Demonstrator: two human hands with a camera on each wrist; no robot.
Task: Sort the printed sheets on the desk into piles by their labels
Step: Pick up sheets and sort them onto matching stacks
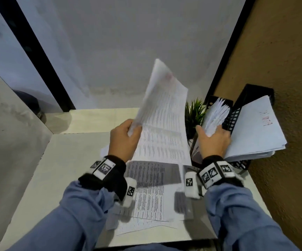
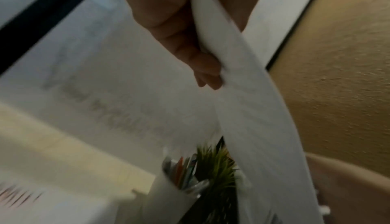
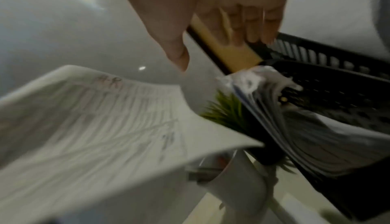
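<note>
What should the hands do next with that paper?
Probably slide the sheet into the black tray: the left hand pinches it upright beside the tray, and the right hand holds the stack there.

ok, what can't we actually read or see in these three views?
- Red label on the raised sheet, gripped by the left hand: motion-blurred in head and right wrist views.
- Red writing on the tray stack: upside down, smeared.
- Right hand fingertips: head view hides them behind the fanned papers; right wrist view is blurred.
- Pen cup contents: blurred.
</note>
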